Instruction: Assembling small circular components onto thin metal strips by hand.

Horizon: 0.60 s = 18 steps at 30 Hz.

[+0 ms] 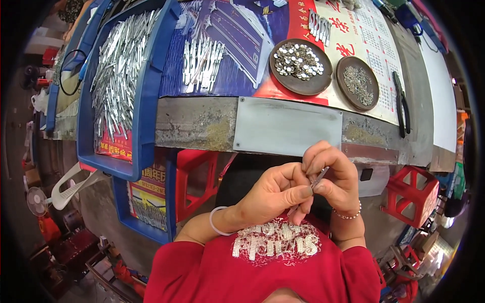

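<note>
Close in front of my chest, both hands meet around a slim silver metal piece (319, 178). My left hand (275, 192) pinches its lower end between thumb and fingers. My right hand (334, 174) has its fingers curled over the upper end, the thumb against it. Much of the piece is hidden by the fingers, so its exact kind does not show. Nearest to the hands is a flat grey metal plate (288, 126) fixed at the bench edge. Beyond it, similar silver strips (203, 65) lie in a row on a blue printed sheet.
A blue tray (146, 96) heaped with silver strips (124, 70) stands at the left. Brown dishes hold round shiny discs (299, 59) and tiny metal pins (358, 85). Black-handled pliers (402, 106) lie at the right. A red stool (411, 194) stands below.
</note>
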Motion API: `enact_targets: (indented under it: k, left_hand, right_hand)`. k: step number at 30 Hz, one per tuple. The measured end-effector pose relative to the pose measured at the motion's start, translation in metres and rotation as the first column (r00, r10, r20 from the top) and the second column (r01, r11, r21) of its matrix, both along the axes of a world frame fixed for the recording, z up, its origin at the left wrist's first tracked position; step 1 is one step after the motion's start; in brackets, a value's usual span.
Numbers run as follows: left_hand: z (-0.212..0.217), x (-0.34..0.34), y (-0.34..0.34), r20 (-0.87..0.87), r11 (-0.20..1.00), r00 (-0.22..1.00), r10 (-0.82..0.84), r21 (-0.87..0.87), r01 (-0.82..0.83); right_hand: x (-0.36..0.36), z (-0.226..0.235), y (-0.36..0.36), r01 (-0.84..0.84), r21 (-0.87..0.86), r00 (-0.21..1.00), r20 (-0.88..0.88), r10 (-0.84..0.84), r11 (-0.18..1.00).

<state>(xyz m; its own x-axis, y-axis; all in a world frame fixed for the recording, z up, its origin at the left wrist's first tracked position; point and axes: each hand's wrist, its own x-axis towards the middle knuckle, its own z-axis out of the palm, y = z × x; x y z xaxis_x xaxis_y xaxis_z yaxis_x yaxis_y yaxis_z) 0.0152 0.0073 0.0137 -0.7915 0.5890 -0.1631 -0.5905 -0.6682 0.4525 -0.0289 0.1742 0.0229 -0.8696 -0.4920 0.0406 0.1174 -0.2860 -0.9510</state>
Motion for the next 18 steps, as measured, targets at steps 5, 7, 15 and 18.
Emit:
enact_targets:
  k: [5,7,15,18]
  left_hand:
    - [0.004,0.0,-0.007,0.061,0.976,0.997,0.051,-0.214,-0.037]
    - [0.003,0.0,-0.011,0.043,0.97,0.997,0.071,-0.238,-0.059]
    - [-0.003,-0.006,-0.023,0.005,0.951,0.977,0.215,-0.229,-0.208]
    - [-0.006,-0.006,-0.025,0.009,0.951,0.971,0.24,-0.205,-0.233]
  right_hand:
    - [-0.009,0.003,-0.001,-0.088,0.177,0.985,-0.132,0.112,0.98]
    - [-0.018,0.009,-0.001,-0.113,0.264,0.966,-0.198,0.168,0.958]
    - [-0.087,0.014,0.0,0.479,0.682,0.739,-0.653,0.164,0.553]
    - [-0.101,0.004,-0.005,0.558,0.724,0.621,-0.688,0.375,0.405]
